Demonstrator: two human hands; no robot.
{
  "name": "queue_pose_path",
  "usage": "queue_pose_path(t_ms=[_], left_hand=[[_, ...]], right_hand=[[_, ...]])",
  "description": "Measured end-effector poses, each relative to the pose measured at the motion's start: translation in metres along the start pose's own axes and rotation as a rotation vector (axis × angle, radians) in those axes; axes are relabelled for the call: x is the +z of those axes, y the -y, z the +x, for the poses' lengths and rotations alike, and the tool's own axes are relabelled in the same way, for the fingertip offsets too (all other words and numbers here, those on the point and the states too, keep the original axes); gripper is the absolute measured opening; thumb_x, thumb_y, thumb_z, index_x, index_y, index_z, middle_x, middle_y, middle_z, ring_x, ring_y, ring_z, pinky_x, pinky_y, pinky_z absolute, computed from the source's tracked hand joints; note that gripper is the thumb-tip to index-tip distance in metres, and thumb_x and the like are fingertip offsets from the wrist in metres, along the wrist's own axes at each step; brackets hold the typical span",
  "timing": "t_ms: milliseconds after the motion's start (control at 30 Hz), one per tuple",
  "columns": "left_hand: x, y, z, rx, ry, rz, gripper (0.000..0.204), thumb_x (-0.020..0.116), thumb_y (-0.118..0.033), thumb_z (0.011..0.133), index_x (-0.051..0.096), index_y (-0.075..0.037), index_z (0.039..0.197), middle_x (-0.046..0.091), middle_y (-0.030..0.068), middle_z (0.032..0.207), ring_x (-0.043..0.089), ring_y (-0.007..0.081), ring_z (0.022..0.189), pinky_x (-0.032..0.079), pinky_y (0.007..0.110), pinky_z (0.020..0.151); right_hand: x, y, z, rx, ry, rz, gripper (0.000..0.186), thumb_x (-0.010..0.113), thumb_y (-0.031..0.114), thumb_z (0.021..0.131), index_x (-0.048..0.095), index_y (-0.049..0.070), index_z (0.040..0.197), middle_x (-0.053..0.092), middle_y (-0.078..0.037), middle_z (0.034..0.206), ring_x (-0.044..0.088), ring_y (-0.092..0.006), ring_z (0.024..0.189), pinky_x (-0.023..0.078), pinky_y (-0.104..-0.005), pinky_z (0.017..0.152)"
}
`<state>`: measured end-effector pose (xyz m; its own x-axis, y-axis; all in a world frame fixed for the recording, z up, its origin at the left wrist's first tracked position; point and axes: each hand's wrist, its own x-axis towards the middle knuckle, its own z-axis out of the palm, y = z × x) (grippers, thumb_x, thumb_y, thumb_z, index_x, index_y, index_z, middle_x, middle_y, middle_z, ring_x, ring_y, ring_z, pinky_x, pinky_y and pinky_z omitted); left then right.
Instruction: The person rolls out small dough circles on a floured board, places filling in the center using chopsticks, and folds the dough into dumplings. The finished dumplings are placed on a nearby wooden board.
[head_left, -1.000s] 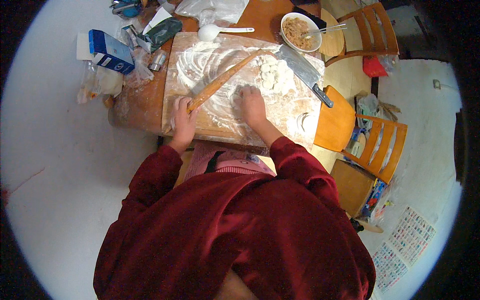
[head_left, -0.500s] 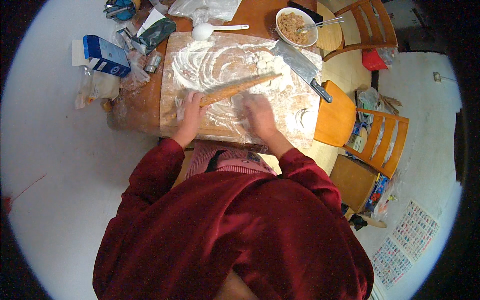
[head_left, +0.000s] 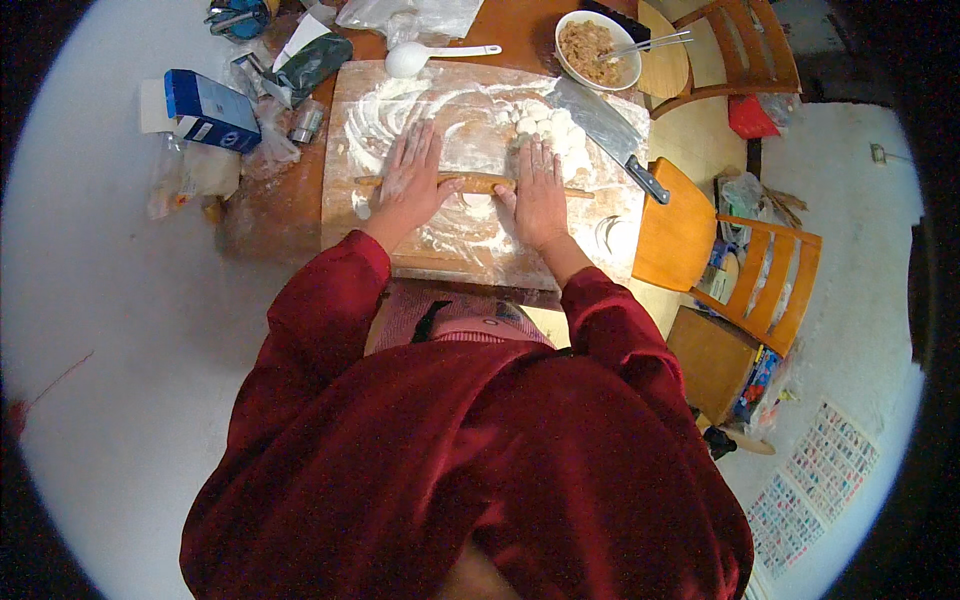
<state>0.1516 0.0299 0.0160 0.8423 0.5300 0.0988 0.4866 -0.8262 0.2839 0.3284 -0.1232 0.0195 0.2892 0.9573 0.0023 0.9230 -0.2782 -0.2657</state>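
A tapered wooden rolling pin (head_left: 486, 184) lies crosswise on the floured wooden board (head_left: 450, 260). My left hand (head_left: 412, 180) rests flat on its left part, fingers stretched forward over it. Toward its right end lies my right hand (head_left: 541, 200), likewise flat with fingers extended. Both thumbs point inward along the pin. Between the hands, a pale patch of dough (head_left: 478, 200) shows at the pin's near side, partly hidden. Beyond my right hand sit several small dough pieces (head_left: 540, 120) in flour. Right of them, a cleaver (head_left: 605, 122) lies slantwise, its black handle toward the board's right edge.
A white bowl of minced filling (head_left: 590, 50) with metal utensils stands at the far right. A white scoop (head_left: 410, 60) lies at the board's far edge. To the left are a blue box (head_left: 212, 110) and plastic bags. A wooden chair (head_left: 675, 225) is at the right.
The rolling pin has turned from slanting to crosswise. My left hand has moved forward onto it, and my right hand has opened out flat over its right part.
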Motion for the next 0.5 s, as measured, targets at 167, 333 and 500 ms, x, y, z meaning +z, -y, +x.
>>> queue_pose_path(t_ms=[167, 333, 500], left_hand=[[-0.007, -0.006, -0.012, 0.001, 0.402, 0.178, 0.087, 0.052, -0.050, 0.094, 0.019, 0.008, 0.150, 0.015, 0.0235, 0.159, 0.011, 0.0323, 0.149, 0.006, 0.045, 0.121], [-0.002, -0.002, 0.001, -0.062, 0.148, 0.103, 0.086, 0.048, -0.055, 0.095, 0.022, 0.007, 0.149, 0.016, 0.0216, 0.160, 0.011, 0.0317, 0.150, 0.005, 0.046, 0.121], [-0.008, -0.006, -0.019, 0.013, 0.579, 0.232, 0.084, 0.050, -0.051, 0.095, 0.024, 0.009, 0.148, 0.016, 0.0252, 0.159, 0.013, 0.0337, 0.149, 0.007, 0.048, 0.121]], right_hand=[[-0.012, 0.015, -0.017, 0.082, 0.379, 0.010, 0.080, 0.051, 0.041, 0.096, 0.019, -0.010, 0.148, 0.022, -0.028, 0.155, 0.019, -0.0396, 0.146, 0.013, -0.0466, 0.121], [-0.010, 0.005, -0.005, 0.022, -0.052, 0.036, 0.080, 0.049, 0.042, 0.097, 0.017, -0.011, 0.148, 0.019, -0.030, 0.156, 0.019, -0.0425, 0.145, 0.014, -0.0480, 0.120], [-0.015, 0.008, -0.020, 0.036, 0.436, 0.002, 0.081, 0.048, 0.045, 0.097, 0.017, -0.011, 0.148, 0.020, -0.029, 0.155, 0.018, -0.0400, 0.146, 0.014, -0.0486, 0.120]])
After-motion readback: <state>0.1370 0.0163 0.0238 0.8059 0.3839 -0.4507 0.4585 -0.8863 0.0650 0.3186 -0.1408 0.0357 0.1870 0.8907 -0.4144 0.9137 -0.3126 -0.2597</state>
